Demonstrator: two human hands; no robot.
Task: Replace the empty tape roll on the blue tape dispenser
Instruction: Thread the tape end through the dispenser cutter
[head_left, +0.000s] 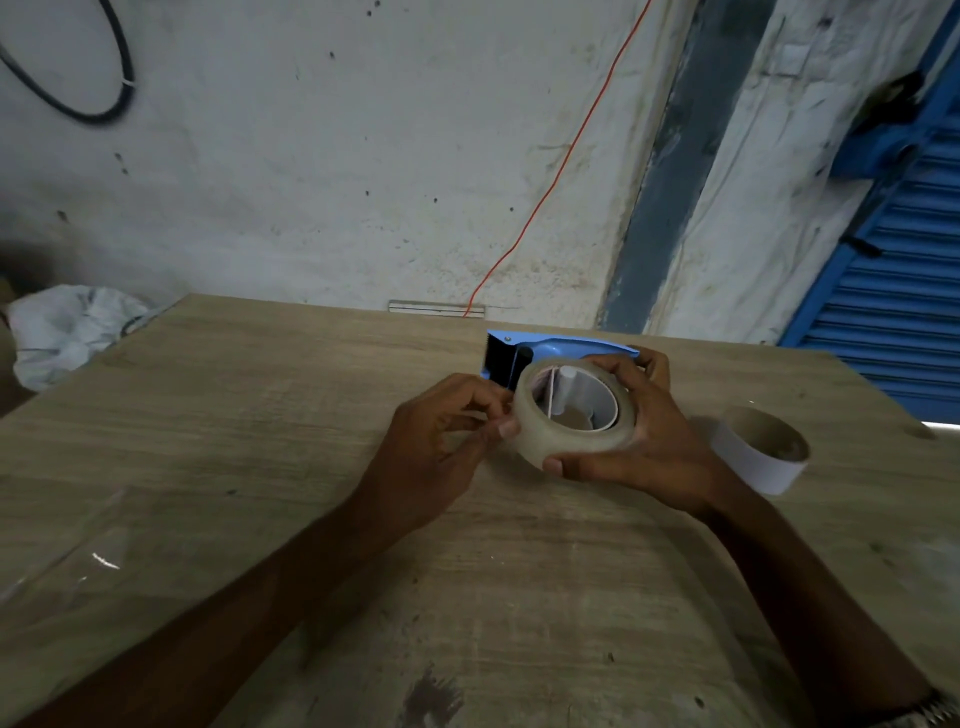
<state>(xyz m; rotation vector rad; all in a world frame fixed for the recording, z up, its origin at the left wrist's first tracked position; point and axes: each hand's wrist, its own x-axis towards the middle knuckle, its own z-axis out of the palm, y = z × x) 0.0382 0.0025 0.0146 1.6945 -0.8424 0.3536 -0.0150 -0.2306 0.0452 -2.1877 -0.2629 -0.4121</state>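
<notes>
Lying on the wooden table (260, 441), blue tape dispenser (561, 347), mostly hidden behind clear tape roll (524, 415). Roll wrapped by right hand (644, 441), thumb beneath; left hand (436, 441) pinching at its left edge. Empty cardboard core (758, 447) just right.

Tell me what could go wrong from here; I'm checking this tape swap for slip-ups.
The left hand is pinching at the new tape roll's edge, so the loose end could tear or restick. The right hand alone steadies the roll on the blue dispenser, which might tip. The empty core nearby could roll off.
</notes>
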